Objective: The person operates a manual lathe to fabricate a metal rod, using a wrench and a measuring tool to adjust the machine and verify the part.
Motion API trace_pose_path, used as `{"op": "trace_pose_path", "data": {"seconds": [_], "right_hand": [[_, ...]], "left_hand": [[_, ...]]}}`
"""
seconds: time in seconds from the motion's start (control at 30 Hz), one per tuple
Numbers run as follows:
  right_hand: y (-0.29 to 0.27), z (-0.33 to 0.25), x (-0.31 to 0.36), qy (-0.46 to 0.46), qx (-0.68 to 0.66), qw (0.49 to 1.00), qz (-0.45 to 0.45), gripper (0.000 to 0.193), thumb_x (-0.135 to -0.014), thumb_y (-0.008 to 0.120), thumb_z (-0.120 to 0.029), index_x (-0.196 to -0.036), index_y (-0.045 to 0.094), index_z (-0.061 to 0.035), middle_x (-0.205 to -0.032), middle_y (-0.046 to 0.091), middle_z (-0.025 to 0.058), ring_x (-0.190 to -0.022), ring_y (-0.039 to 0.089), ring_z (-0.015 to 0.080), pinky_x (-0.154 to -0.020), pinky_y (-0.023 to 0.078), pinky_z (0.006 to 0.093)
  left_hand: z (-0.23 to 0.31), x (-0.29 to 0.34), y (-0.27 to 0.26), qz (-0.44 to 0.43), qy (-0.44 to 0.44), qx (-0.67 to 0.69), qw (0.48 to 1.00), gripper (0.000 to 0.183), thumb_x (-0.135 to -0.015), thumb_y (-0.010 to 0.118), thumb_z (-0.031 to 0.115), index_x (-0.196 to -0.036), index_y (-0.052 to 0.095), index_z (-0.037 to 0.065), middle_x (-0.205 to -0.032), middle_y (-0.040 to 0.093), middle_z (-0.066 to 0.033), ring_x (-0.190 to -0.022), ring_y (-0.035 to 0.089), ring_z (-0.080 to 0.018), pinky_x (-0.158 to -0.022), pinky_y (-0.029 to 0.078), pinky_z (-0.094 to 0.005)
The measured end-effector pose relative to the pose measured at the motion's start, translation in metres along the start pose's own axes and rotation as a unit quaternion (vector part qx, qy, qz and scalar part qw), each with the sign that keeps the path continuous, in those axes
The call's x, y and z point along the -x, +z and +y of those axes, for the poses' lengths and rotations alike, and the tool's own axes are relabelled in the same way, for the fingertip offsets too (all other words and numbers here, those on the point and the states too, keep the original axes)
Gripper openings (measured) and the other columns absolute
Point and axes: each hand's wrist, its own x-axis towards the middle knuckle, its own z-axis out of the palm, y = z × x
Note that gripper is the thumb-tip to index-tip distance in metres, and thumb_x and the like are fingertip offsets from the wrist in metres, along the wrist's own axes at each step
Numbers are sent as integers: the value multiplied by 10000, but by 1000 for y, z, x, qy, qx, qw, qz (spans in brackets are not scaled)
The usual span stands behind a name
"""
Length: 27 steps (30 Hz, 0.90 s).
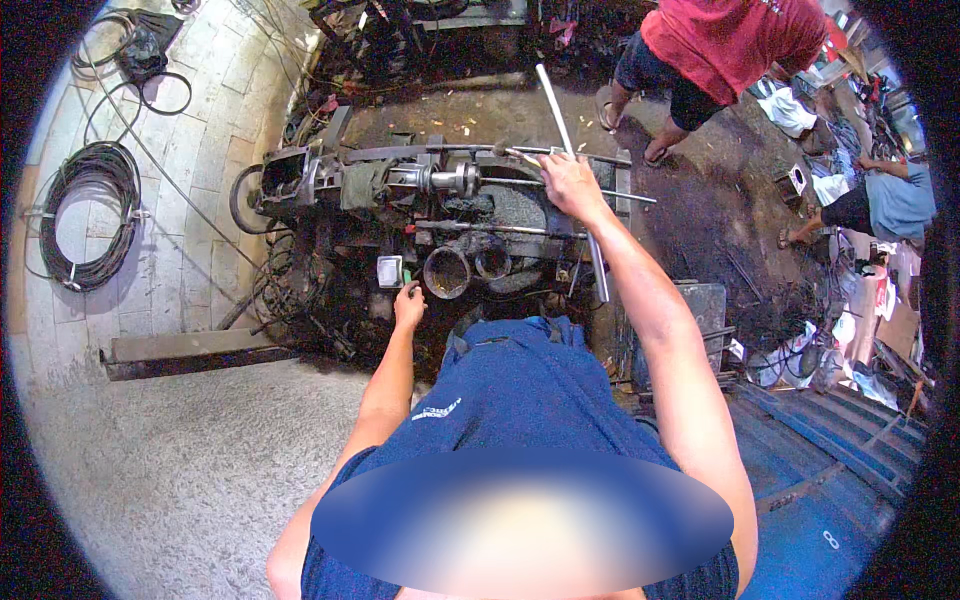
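Observation:
My right hand (pixel 572 188) is over the machine, closed around the middle of a long silver metal tube (pixel 553 105). The tube slants across the machine's rods, its near end beside my forearm. At my right fingertips is a thin, pale stick-like piece with a dark tip (pixel 505 150); its kind is unclear. My left hand (pixel 408 306) is at the machine's near side, its fingers curled at a small dark part beside a box with a white face (pixel 390 271) and a green edge. What those fingers grip is too small to make out. The greasy machine (pixel 380 185) has a shiny round spindle (pixel 455 181).
An open-mouthed metal cylinder (pixel 447 272) sits low on the machine. Coiled cable (pixel 90 217) lies on pale tiles at left. A person in a red shirt (pixel 735 45) stands beyond the machine; another person in a blue-grey shirt (pixel 898 200) is at far right among clutter.

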Motion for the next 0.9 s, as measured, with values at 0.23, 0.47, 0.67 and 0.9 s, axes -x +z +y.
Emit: {"op": "trace_pose_path", "data": {"seconds": [0.23, 0.47, 0.67, 0.9], "right_hand": [[-2, 0, 1, 3, -13, 1000, 12, 271, -841, 538, -157, -1097, 537, -66, -975, 611, 95, -1001, 561, 263, -834, 427, 444], [-2, -1, 0, 7, -11, 1000, -1, 271, -835, 537, -144, -1095, 537, -65, -991, 614, 87, -1004, 559, 260, -819, 424, 433], [1, -1, -1, -2, -14, 1000, 17, 267, -851, 512, -162, -1095, 545, -62, -975, 618, 98, -991, 571, 267, -825, 434, 456], [-1, -2, -1, 13, 0, 1000, -9, 272, -863, 506, -156, -1111, 546, -53, -997, 622, 101, -1007, 566, 259, -816, 435, 435]], "left_hand": [[7, 3, -1, -3, -5, 7, 1000, 284, -895, 545, 184, -1156, 602, 89, -734, 620, -57, -595, 609, -135, -596, 506, -284], [0, -3, 0, -9, -14, -6, 1000, 283, -899, 537, 207, -1156, 606, 110, -733, 622, -46, -599, 611, -127, -607, 503, -286], [-5, -5, 1, -5, -4, -4, 1000, 292, -901, 535, 218, -1164, 604, 114, -741, 628, -51, -608, 620, -131, -629, 508, -292], [-4, -6, 0, -4, -1, 4, 1000, 289, -899, 540, 214, -1159, 608, 106, -728, 624, -51, -609, 620, -129, -613, 508, -288]]}}
